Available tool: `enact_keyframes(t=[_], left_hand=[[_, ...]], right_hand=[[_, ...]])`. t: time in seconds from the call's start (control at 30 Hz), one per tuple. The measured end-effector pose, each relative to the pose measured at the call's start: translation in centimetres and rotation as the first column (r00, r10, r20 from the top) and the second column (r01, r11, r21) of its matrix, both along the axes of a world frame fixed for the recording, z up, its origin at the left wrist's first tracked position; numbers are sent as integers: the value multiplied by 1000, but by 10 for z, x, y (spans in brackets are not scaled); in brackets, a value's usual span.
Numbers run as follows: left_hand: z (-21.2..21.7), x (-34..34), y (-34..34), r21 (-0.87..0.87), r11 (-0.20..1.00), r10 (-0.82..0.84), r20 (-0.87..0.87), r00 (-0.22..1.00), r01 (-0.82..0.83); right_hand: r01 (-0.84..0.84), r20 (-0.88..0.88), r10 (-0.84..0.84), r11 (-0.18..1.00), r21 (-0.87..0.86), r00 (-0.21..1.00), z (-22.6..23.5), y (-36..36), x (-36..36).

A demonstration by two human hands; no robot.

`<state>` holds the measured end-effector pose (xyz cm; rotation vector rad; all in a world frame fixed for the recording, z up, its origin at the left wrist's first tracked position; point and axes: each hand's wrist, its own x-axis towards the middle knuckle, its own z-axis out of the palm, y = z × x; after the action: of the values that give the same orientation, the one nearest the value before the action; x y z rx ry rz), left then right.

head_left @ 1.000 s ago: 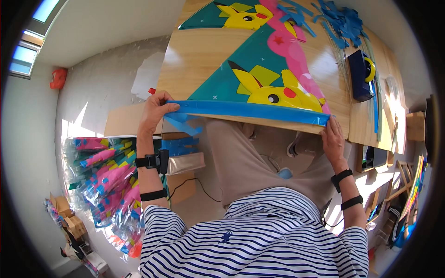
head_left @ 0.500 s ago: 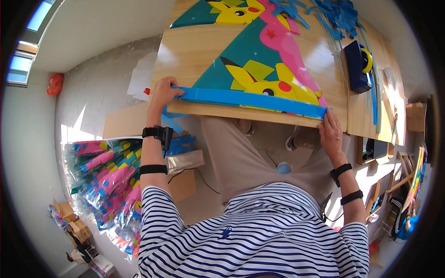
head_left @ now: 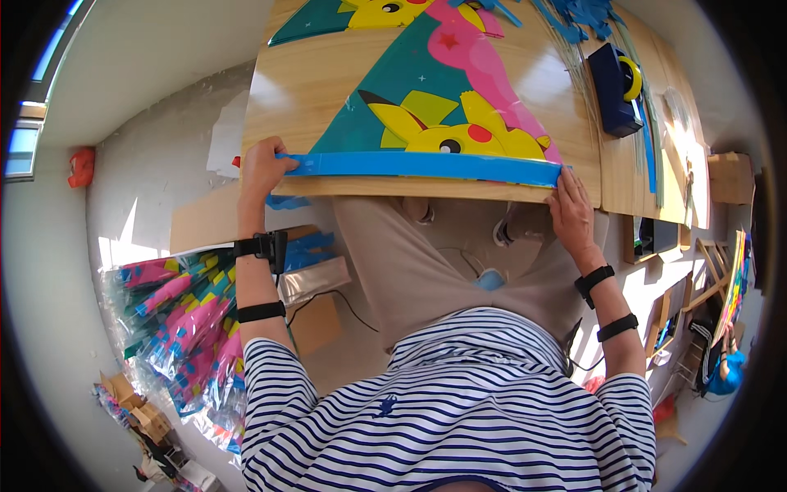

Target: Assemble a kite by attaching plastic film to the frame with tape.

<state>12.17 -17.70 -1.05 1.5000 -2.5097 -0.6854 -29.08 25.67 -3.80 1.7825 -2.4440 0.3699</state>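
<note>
A triangular printed plastic sheet (head_left: 393,107), teal and pink with a yellow cartoon animal, lies on the wooden table in front of me. Along its near border runs a long flat blue strip (head_left: 426,164), close to the table's front edge. My left hand (head_left: 264,170) pinches the strip's left end between thumb and fingers, past the sheet's corner. At the other end, my right hand (head_left: 573,211) has its fingers closed over the strip's right tip by the sheet's right corner. The right thumb is partly hidden.
Another printed sheet (head_left: 328,20) lies farther back on the table (head_left: 287,90). To the right stands a dark blue tape dispenser (head_left: 611,90) with a yellow roll, near thin rods. Blue scraps (head_left: 578,16) are heaped at the back. Bundled printed sheets (head_left: 176,320) lie on the floor at left.
The whole view has shifted slightly, so the table sits farther left and higher. The blue strip looks straighter and flatter along the sheet's border. Both hands stay at its ends.
</note>
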Motion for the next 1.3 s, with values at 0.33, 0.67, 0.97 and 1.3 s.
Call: enact_keyframes(t=[0.33,0.67,0.97,1.3], left_hand=[[-4,-19,27,-323,945,-12,127,992,53],[-23,-38,48,-440,864,-204,140,969,245],[-2,-59,74,-539,807,-203,130,970,241],[-12,-125,177,-373,830,-490,-133,862,414]], right_hand=[[11,-7,-11,1000,1,1000,-7,1,-2],[0,6,0,1000,-7,1000,-2,0,-1],[-8,27,9,999,-50,1000,-5,1,-1],[-6,13,7,997,-78,1000,-4,0,1]])
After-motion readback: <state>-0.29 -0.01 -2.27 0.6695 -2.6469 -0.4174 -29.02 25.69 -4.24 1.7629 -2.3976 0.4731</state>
